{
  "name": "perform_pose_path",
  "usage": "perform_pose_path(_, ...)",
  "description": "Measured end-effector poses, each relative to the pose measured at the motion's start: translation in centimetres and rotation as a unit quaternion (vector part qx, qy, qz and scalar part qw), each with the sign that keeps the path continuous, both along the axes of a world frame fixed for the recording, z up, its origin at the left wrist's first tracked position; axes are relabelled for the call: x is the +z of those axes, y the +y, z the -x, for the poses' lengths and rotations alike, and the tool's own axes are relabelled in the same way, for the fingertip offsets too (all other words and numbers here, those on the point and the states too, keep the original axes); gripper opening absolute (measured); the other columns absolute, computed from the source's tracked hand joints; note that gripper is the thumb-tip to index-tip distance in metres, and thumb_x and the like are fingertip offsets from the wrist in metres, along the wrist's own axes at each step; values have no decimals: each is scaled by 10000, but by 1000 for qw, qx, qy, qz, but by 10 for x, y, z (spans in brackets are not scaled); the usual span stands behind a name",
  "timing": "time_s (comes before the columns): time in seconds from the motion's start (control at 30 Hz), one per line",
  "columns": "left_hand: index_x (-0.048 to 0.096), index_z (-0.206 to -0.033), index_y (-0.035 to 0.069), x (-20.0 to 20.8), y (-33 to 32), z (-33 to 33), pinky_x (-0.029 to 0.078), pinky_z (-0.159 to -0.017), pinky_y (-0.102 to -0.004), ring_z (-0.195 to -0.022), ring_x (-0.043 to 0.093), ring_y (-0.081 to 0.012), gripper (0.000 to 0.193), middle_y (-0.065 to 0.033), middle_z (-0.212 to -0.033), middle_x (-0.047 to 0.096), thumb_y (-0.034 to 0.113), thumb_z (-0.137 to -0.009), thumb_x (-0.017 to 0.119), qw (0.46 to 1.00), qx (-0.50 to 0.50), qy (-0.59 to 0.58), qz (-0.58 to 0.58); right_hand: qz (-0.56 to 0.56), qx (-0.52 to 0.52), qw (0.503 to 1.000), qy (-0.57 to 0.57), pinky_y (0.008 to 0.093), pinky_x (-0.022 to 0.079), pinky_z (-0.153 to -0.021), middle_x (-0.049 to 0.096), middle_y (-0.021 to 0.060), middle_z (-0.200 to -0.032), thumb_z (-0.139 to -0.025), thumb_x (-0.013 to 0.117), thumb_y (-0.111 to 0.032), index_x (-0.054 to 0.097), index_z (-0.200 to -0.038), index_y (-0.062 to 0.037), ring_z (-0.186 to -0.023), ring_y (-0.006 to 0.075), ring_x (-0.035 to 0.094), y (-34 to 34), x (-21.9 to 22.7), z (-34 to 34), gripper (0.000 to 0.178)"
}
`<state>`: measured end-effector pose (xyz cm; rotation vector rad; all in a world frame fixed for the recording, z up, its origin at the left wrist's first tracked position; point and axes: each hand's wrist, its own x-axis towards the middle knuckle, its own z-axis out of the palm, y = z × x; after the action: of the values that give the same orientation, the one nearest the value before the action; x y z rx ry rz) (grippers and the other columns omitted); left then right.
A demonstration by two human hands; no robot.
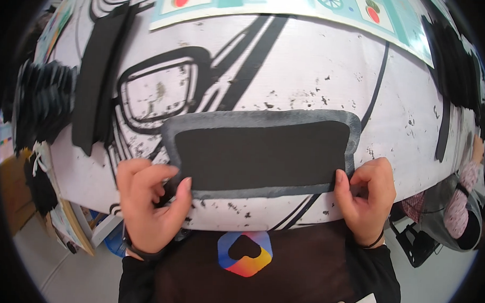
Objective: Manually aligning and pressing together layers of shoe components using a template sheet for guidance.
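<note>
A black rectangular sheet (261,152) with rounded corners lies flat on the white printed table cover (309,73), inside a grey painted border (265,119) that frames it on all sides. The left hand (150,201) pinches the sheet's lower left corner, thumb on top and the other fingers curled together beneath the edge. The right hand (366,198) pinches the lower right corner the same way (thumb pressed down on the border, fingers folded tight). Left of the sheet, a stack of long black strips (98,77) lies on the cover, and further left stands a pile of black pieces (41,104). Above the sheet, at the far edge, lies a teal illustrated poster (290,6). To the right of the sheet, another person's sleeve (460,196) shows.
</note>
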<state>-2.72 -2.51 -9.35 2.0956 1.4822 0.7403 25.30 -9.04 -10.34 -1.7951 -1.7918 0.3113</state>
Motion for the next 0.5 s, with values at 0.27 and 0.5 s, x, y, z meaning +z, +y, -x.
perform_pose_path(0.27, 562, -1151, 43, 61, -1, 8, 413, -857, -379, -991, 546, -280, 450, -112, -1115, 561, 146, -731, 682, 964, -223, 142, 2, -78, 43, 995, -47, 347, 369, -601, 493, 90, -769, -658, 676, 10, 493, -784, -47, -680, 267, 453, -6, 50, -1, 229)
perform_pose_path(0.5, 335, -1342, -7, 32, 9, -29, 285, -1049, -412, -1264, 373, -308, 706, -160, -1378, 373, 337, -798, 622, 927, -337, 156, -51, -57, 258, 956, -123, 413, 353, -982, 497, 153, -1219, -780, 643, -273, 523, -1106, -5, -1153, 311, 460, 27, 36, 30, 439)
